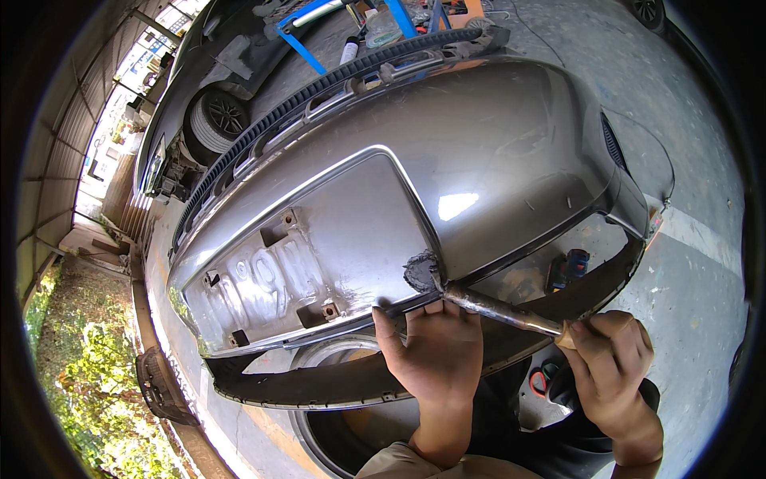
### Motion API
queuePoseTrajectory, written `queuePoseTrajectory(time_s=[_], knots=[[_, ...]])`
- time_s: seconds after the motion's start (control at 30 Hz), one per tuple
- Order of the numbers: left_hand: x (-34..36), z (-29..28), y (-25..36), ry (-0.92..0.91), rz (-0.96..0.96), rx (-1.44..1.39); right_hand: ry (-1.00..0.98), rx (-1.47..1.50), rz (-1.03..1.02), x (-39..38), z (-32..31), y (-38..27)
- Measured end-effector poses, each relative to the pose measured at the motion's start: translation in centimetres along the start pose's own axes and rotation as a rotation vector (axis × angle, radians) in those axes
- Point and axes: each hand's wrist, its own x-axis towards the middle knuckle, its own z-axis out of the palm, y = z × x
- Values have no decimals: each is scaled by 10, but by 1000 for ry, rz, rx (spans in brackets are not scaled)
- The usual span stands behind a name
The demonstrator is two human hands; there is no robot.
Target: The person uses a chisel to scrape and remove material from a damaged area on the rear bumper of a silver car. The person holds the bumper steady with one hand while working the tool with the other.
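Note:
A dark grey car bumper (511,136) lies across the view, its recessed plate panel (359,215) facing me. At the lower right corner of that panel is a rough black melted-looking patch (416,274). My right hand (610,363) is closed around the wooden handle of a soldering iron (511,313). The iron's long, stained metal shaft points left, and its head touches or nearly touches the patch. Palm toward me, my left hand (439,347) grips the bumper's lower edge just below the patch. Its thumb rests at the front of the edge; the fingertips are hidden behind it.
Under the bumper lies a tyre (319,427). A black and blue power tool (568,270) shows through the bumper's lower opening. Red-handled pliers (538,383) lie near my right forearm. Beyond stand a blue stand (303,44) and a dark car with its wheel (219,116). A cable (670,164) crosses the floor.

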Motion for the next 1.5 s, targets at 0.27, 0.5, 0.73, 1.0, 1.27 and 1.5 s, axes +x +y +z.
queuePoseTrajectory(time_s=[0.27,0.5,0.73,1.0,1.27,1.5], knots=[[1,-4,1,-66,-17,15,9,-5,4,0,0,-1],[0,0,0,-12,2,0,9,-4,7,1,1,-1],[1,-3,1,-42,-9,-8,7,-10,4,1,0,-1],[2,-7,2,-73,-18,-17,9,-2,-1,1,1,0],[2,-7,2,-71,-24,-25,0,-8,7,2,1,-1],[2,-5,1,-63,-16,-23,2,0,15,1,1,-1]])
